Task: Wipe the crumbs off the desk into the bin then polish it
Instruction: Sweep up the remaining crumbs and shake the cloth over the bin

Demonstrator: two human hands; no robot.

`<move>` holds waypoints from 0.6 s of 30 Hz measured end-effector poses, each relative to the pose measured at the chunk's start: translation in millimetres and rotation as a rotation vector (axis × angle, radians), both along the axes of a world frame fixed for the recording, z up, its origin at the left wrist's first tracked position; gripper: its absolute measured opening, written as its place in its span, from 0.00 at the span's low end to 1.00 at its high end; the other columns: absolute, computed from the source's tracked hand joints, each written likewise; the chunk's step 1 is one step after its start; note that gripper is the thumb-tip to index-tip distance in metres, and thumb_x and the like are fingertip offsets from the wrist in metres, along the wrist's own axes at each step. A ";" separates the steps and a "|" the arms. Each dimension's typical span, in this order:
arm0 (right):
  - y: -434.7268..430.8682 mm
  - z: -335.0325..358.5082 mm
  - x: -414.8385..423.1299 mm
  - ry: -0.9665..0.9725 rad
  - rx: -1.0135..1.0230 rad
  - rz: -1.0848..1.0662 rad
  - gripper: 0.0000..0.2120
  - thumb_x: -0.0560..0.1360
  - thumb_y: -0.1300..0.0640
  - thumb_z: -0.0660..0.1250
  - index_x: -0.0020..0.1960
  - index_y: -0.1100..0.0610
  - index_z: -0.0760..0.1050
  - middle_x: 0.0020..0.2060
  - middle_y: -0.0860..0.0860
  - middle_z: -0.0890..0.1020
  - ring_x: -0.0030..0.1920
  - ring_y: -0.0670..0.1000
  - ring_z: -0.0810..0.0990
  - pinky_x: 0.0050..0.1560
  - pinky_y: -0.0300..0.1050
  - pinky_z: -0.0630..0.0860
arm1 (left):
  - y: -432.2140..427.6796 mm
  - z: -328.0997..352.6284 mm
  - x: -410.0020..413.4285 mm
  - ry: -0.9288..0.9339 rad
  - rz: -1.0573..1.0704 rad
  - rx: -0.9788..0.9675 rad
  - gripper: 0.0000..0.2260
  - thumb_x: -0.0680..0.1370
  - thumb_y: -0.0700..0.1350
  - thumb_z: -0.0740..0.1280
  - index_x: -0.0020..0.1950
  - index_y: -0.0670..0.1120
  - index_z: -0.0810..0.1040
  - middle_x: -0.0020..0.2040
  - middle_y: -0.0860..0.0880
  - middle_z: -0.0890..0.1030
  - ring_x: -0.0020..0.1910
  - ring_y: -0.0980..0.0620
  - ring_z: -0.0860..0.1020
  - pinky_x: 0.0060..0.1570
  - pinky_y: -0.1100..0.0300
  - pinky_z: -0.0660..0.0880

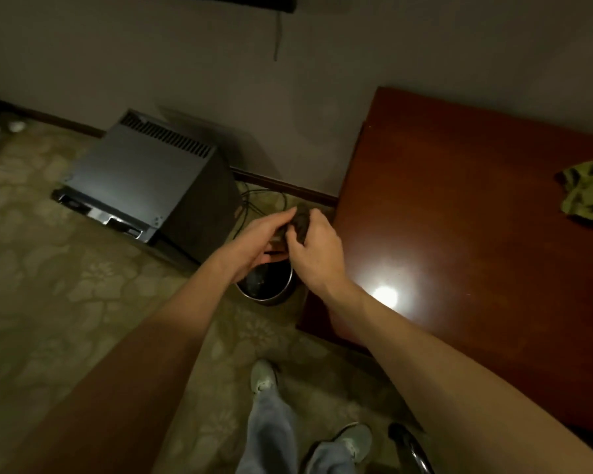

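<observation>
Left of the round, dark metal-rimmed bin (268, 300) stands a grey metal box (141, 169) with a vented top. Directly above the bin, the left hand (254, 241) and right hand (317, 249) meet on a small crumpled dark-grey cloth (301, 221), each grip pinching its bunched folds. Right of the bin, the glossy reddish-brown wooden table (459, 217) reflects a lamp. Farthest right of the bin, a rumpled yellow-green cloth (587, 196) lies on it.

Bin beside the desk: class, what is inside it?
The bin shows a dark inside with faint specks. The left hand and right hand, gripping a dark cloth above it, cover the far part.
</observation>
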State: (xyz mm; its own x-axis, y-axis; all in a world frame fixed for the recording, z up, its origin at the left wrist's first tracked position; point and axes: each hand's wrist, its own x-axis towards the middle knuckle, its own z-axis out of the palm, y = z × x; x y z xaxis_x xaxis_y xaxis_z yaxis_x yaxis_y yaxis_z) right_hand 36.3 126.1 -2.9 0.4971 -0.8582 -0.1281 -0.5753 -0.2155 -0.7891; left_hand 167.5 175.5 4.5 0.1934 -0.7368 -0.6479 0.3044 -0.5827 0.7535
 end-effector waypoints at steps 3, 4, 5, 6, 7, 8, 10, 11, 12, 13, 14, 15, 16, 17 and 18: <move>18.7 -13.6 55.2 0.035 -0.004 0.064 0.14 0.83 0.48 0.65 0.63 0.56 0.72 0.58 0.54 0.78 0.56 0.58 0.81 0.57 0.60 0.79 | 26.7 -16.1 35.2 0.075 0.134 -0.012 0.23 0.79 0.63 0.68 0.68 0.52 0.82 0.62 0.48 0.86 0.62 0.48 0.83 0.63 0.50 0.80; 24.8 -21.1 70.7 0.061 -0.004 0.087 0.15 0.83 0.48 0.65 0.64 0.56 0.71 0.60 0.54 0.77 0.57 0.59 0.81 0.58 0.61 0.79 | 36.1 -24.5 46.6 0.095 0.148 -0.008 0.25 0.78 0.64 0.68 0.69 0.52 0.81 0.62 0.47 0.85 0.62 0.48 0.84 0.63 0.49 0.80; 30.3 -30.8 84.8 0.089 0.003 0.103 0.16 0.83 0.49 0.65 0.66 0.56 0.70 0.61 0.54 0.76 0.57 0.59 0.81 0.59 0.60 0.79 | 44.8 -35.7 58.0 0.109 0.164 0.005 0.26 0.77 0.64 0.70 0.70 0.52 0.81 0.63 0.47 0.85 0.62 0.48 0.84 0.63 0.49 0.80; 34.1 -42.3 96.7 0.119 0.011 0.118 0.16 0.83 0.49 0.65 0.67 0.56 0.70 0.63 0.55 0.75 0.58 0.59 0.81 0.59 0.59 0.79 | 51.5 -47.5 68.0 0.124 0.189 0.023 0.27 0.77 0.63 0.71 0.71 0.51 0.80 0.64 0.46 0.85 0.63 0.47 0.83 0.63 0.49 0.80; 36.4 -56.0 105.8 0.155 0.017 0.132 0.17 0.84 0.50 0.65 0.68 0.56 0.69 0.64 0.55 0.74 0.59 0.59 0.81 0.59 0.57 0.79 | 55.7 -61.9 76.4 0.131 0.215 0.044 0.26 0.77 0.62 0.72 0.71 0.51 0.79 0.64 0.45 0.84 0.63 0.46 0.83 0.62 0.50 0.81; 37.3 -71.5 114.4 0.192 0.020 0.146 0.16 0.84 0.50 0.65 0.68 0.56 0.69 0.64 0.55 0.73 0.58 0.58 0.81 0.57 0.54 0.78 | 57.9 -76.6 84.7 0.134 0.239 0.060 0.25 0.77 0.60 0.73 0.71 0.50 0.79 0.64 0.44 0.84 0.63 0.46 0.83 0.62 0.50 0.81; 40.8 -104.6 129.6 0.255 0.046 0.162 0.16 0.85 0.50 0.64 0.69 0.56 0.68 0.65 0.55 0.73 0.58 0.57 0.81 0.54 0.50 0.75 | 61.6 -106.0 98.7 0.128 0.257 0.099 0.22 0.79 0.57 0.72 0.69 0.49 0.79 0.63 0.44 0.84 0.62 0.45 0.84 0.62 0.49 0.81; 42.8 -122.9 135.7 0.274 0.068 0.162 0.16 0.85 0.50 0.63 0.68 0.56 0.68 0.65 0.55 0.73 0.58 0.57 0.81 0.53 0.50 0.75 | 63.1 -122.4 104.3 0.124 0.251 0.126 0.19 0.80 0.56 0.72 0.68 0.49 0.79 0.62 0.44 0.85 0.61 0.45 0.84 0.63 0.49 0.81; 44.7 -142.2 140.1 0.291 0.088 0.157 0.16 0.85 0.50 0.63 0.69 0.56 0.68 0.65 0.55 0.73 0.58 0.58 0.81 0.55 0.52 0.76 | 63.8 -139.3 108.5 0.120 0.247 0.152 0.18 0.80 0.55 0.72 0.66 0.49 0.80 0.61 0.45 0.85 0.61 0.46 0.84 0.62 0.50 0.81; 46.2 -162.3 144.0 0.315 0.105 0.149 0.17 0.85 0.49 0.63 0.70 0.56 0.68 0.66 0.55 0.72 0.59 0.59 0.81 0.56 0.54 0.78 | 63.8 -158.8 112.2 0.101 0.245 0.177 0.16 0.81 0.55 0.71 0.65 0.49 0.80 0.61 0.46 0.84 0.60 0.48 0.83 0.60 0.52 0.81; 46.8 -182.5 147.8 0.348 0.115 0.134 0.19 0.85 0.49 0.63 0.72 0.57 0.67 0.68 0.56 0.72 0.60 0.60 0.81 0.58 0.56 0.78 | 63.2 -179.5 116.7 0.068 0.244 0.197 0.16 0.81 0.55 0.72 0.65 0.50 0.80 0.61 0.47 0.84 0.59 0.50 0.83 0.57 0.54 0.81; 46.8 -203.8 151.6 0.382 0.127 0.112 0.21 0.85 0.48 0.62 0.73 0.58 0.66 0.69 0.57 0.71 0.61 0.61 0.81 0.59 0.56 0.78 | 62.1 -201.7 121.7 0.026 0.247 0.212 0.15 0.80 0.54 0.72 0.64 0.50 0.80 0.61 0.48 0.84 0.57 0.52 0.83 0.54 0.57 0.80; 46.7 -224.3 155.2 0.406 0.136 0.080 0.22 0.85 0.48 0.62 0.74 0.59 0.64 0.70 0.57 0.70 0.61 0.62 0.80 0.58 0.56 0.77 | 60.8 -222.7 126.1 -0.010 0.256 0.222 0.14 0.80 0.54 0.73 0.63 0.50 0.80 0.61 0.48 0.84 0.56 0.53 0.82 0.51 0.59 0.79; 46.6 -245.0 158.2 0.418 0.148 0.043 0.22 0.85 0.48 0.61 0.74 0.60 0.64 0.70 0.58 0.69 0.61 0.62 0.80 0.57 0.56 0.77 | 58.3 -244.2 130.1 -0.030 0.260 0.225 0.14 0.80 0.53 0.73 0.63 0.49 0.80 0.60 0.48 0.84 0.56 0.55 0.81 0.49 0.61 0.78; 46.0 -265.5 161.6 0.418 0.164 0.008 0.22 0.86 0.48 0.61 0.73 0.61 0.63 0.70 0.58 0.68 0.61 0.62 0.80 0.56 0.56 0.77 | 54.5 -263.5 133.7 -0.032 0.252 0.227 0.14 0.80 0.52 0.73 0.63 0.49 0.80 0.60 0.48 0.84 0.55 0.55 0.81 0.48 0.61 0.77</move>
